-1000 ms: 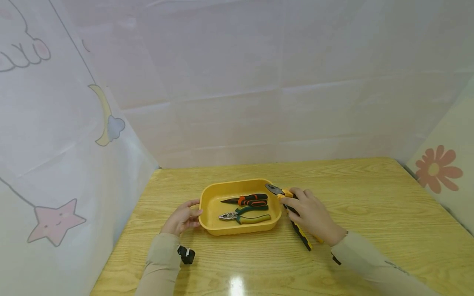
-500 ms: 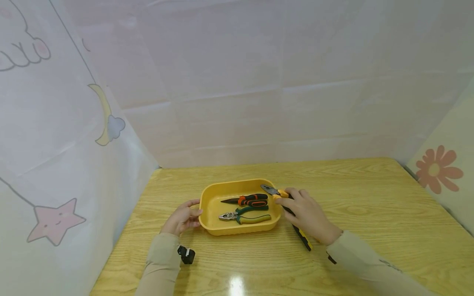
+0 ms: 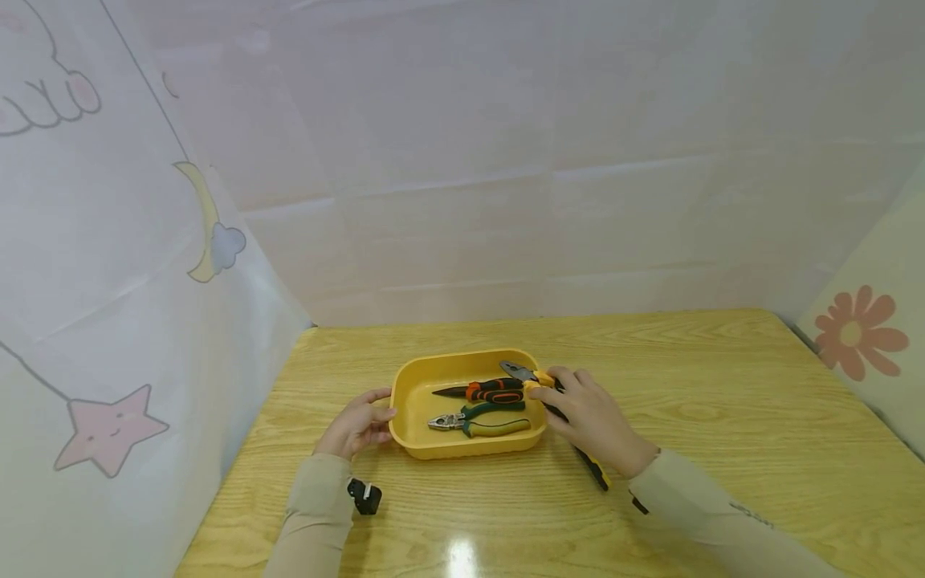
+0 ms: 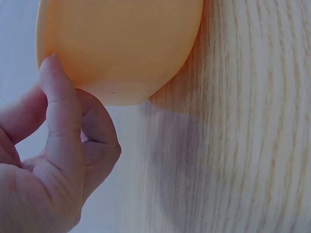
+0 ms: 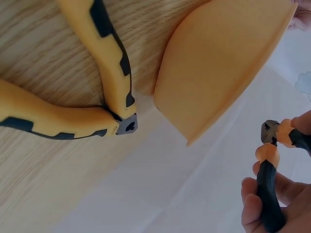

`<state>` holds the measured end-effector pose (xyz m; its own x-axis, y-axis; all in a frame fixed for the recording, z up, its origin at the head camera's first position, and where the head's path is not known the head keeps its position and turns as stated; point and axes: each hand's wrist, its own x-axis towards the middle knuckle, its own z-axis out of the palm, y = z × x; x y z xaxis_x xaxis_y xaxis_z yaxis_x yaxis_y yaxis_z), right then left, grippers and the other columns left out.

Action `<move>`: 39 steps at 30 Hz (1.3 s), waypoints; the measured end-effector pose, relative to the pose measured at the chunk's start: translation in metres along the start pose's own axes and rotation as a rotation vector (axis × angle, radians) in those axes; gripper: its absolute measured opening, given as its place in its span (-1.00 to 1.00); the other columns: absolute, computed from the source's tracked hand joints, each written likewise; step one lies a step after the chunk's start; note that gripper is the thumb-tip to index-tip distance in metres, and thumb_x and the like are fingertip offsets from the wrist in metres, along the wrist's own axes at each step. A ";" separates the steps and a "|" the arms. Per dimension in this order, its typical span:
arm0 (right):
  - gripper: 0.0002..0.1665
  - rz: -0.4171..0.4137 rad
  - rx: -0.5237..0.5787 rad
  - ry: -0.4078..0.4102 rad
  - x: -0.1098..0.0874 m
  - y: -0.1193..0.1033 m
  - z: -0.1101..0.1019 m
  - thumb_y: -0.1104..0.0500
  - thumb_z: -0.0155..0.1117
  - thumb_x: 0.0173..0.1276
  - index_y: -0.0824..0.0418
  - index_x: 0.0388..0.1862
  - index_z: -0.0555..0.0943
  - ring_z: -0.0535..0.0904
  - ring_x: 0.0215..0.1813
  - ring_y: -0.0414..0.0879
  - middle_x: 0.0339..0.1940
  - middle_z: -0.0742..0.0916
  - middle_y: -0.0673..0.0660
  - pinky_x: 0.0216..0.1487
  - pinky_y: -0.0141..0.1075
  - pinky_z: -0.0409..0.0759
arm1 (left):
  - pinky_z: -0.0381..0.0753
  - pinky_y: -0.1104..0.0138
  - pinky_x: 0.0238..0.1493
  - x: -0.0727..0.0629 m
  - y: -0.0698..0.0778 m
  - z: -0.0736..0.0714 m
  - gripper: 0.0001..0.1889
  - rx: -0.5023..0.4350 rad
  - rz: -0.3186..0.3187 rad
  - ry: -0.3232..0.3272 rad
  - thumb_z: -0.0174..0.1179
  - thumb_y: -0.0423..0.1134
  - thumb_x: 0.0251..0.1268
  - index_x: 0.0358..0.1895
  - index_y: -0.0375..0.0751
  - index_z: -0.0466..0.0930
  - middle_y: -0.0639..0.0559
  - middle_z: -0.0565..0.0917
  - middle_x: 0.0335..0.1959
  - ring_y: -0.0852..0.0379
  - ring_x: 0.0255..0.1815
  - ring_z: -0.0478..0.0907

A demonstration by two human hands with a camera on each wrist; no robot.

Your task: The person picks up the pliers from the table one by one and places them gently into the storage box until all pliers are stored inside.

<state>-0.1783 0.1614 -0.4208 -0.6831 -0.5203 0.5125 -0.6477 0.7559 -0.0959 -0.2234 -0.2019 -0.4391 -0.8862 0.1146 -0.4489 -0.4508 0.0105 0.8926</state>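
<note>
My left hand (image 3: 359,425) pinches the left end of a yellow plastic tray (image 3: 426,449), thumb on the rim and fingers outside, as the left wrist view shows. My right hand (image 3: 592,417) grips pliers (image 5: 266,194) with black and orange handles. In the head view their grey head (image 3: 516,371) hangs over the tray's right end. Inside the tray lie needle-nose pliers (image 3: 455,392) with black and orange-red handles and, nearer to me, combination pliers (image 3: 473,423) with green handles. Beneath my right hand, pliers with yellow and black handles (image 5: 119,73) lie on the table, partly hidden in the head view.
The tray stands on a wood-grain table (image 3: 462,514), toward its back. Pale sheets (image 3: 448,201) with printed figures stand behind and at both sides. A small black device (image 3: 364,497) sits at my left wrist.
My right hand has moved left with the pliers, bringing their head from the tray's right rim to further over its inside. My left hand and the tray stay put.
</note>
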 end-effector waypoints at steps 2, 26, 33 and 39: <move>-0.65 -0.006 0.000 0.005 0.001 0.000 0.002 0.28 0.40 0.21 0.06 -0.01 0.69 0.46 -0.19 0.08 0.05 0.58 0.30 -0.32 -0.14 0.50 | 0.57 0.43 -0.55 0.000 0.000 0.000 -0.44 -0.001 0.001 -0.001 0.02 -0.49 0.42 0.45 -0.37 0.14 -0.12 0.58 -0.39 0.17 -0.54 0.50; -0.70 -0.068 0.035 -0.019 0.010 -0.005 0.015 0.22 0.39 0.23 0.02 -0.04 0.71 0.49 -0.18 0.06 0.02 0.60 0.26 -0.23 -0.12 0.53 | 0.58 0.43 -0.59 0.003 0.000 0.001 -0.44 -0.022 -0.011 0.013 0.03 -0.51 0.40 0.44 -0.36 0.17 -0.12 0.53 -0.39 0.16 -0.53 0.50; -0.69 -0.116 0.019 -0.035 0.013 -0.006 0.019 0.25 0.42 0.18 0.00 -0.08 0.72 0.45 -0.24 0.02 0.02 0.61 0.25 -0.27 -0.17 0.50 | 0.59 0.42 -0.57 0.004 0.000 0.001 -0.44 -0.022 -0.011 0.012 0.03 -0.51 0.41 0.44 -0.35 0.17 -0.13 0.54 -0.39 0.17 -0.53 0.51; -0.69 -0.140 0.046 -0.043 0.014 -0.006 0.024 0.28 0.42 0.16 0.02 -0.10 0.72 0.40 -0.29 -0.02 0.01 0.61 0.26 -0.36 -0.24 0.42 | 0.59 0.42 -0.58 0.005 0.000 0.001 -0.43 -0.026 -0.014 0.009 0.03 -0.51 0.41 0.44 -0.36 0.15 -0.13 0.54 -0.39 0.17 -0.54 0.50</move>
<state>-0.1918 0.1400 -0.4333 -0.5985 -0.6364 0.4866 -0.7515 0.6565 -0.0656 -0.2273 -0.2008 -0.4415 -0.8804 0.1062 -0.4621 -0.4661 -0.0141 0.8846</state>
